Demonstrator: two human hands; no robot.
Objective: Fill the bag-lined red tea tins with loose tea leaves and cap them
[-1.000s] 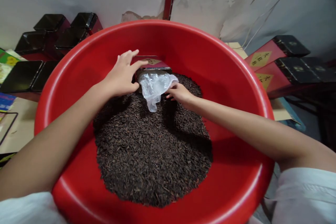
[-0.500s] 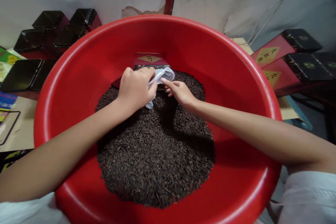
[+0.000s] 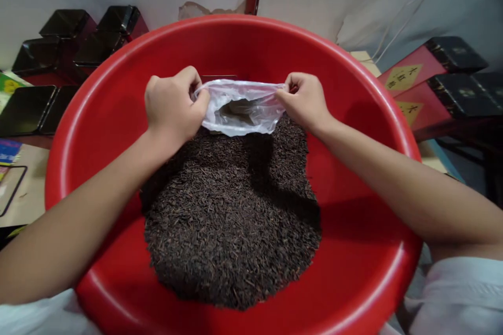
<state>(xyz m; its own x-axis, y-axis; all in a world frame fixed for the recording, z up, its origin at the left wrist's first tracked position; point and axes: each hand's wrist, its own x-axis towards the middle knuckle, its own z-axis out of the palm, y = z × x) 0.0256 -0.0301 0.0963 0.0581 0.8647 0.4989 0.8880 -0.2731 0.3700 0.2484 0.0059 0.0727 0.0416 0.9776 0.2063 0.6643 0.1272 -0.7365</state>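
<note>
A big red plastic basin (image 3: 353, 94) fills the view, with a heap of dark loose tea leaves (image 3: 231, 209) in it. At the far side of the heap my left hand (image 3: 173, 107) and my right hand (image 3: 304, 99) each pinch one side of a clear plastic bag (image 3: 243, 107) and hold its mouth stretched wide open between them. The bag lines a red box that is almost wholly hidden behind it. Both hands are closed on the bag's rim.
Black tin lids and boxes (image 3: 70, 36) are stacked at the back left against the wall. Red tea boxes with black lids (image 3: 432, 78) lie at the right. Printed papers (image 3: 10, 149) lie at the left edge. A peeling wall stands right behind the basin.
My left hand left the box's edge and took the bag. Both hands then moved apart and pulled the crumpled bag open wide over the box.
</note>
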